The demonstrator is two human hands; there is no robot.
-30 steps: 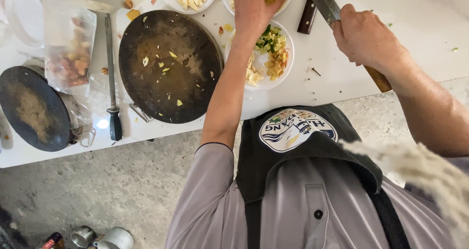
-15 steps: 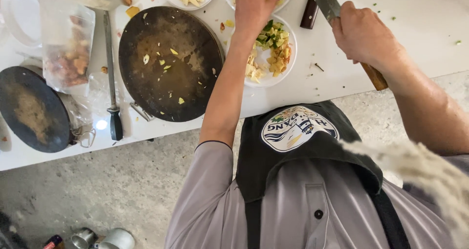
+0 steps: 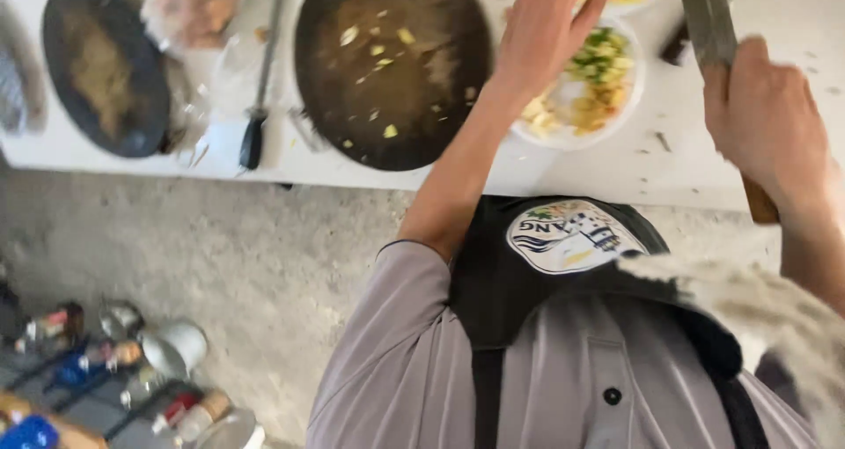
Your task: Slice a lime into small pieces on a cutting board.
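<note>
1. My right hand (image 3: 764,123) is closed in a full grip on the wooden handle of the cleaver (image 3: 711,22). The brown butt of the handle shows below my wrist. The broad, flat steel blade points away from me, held above the tabletop (image 3: 651,163) and to the right of the food, so the edge stays apart from my other hand.

2. My left hand (image 3: 547,28) reaches forward with fingers extended and close together. It holds nothing. The fingertips lie over the far edge of the white plate (image 3: 572,136); I cannot tell whether they touch the food or hover over it.

3. The white plate is round, shallow and smooth. It carries chopped pieces in green, yellow and pale tones, loosely heaped. It sits on the tabletop just beside the dark round pan (image 3: 392,66), between that pan and the cleaver.

4. The dark round pan has a dull, greasy surface with scattered small yellow and pale scraps stuck to it.

5. A second dark pan (image 3: 106,66) lies well apart to the left. A long utensil with a black handle (image 3: 255,136) lies between the two pans.

6. The tabletop is white and hard, speckled with small food fragments.
</note>
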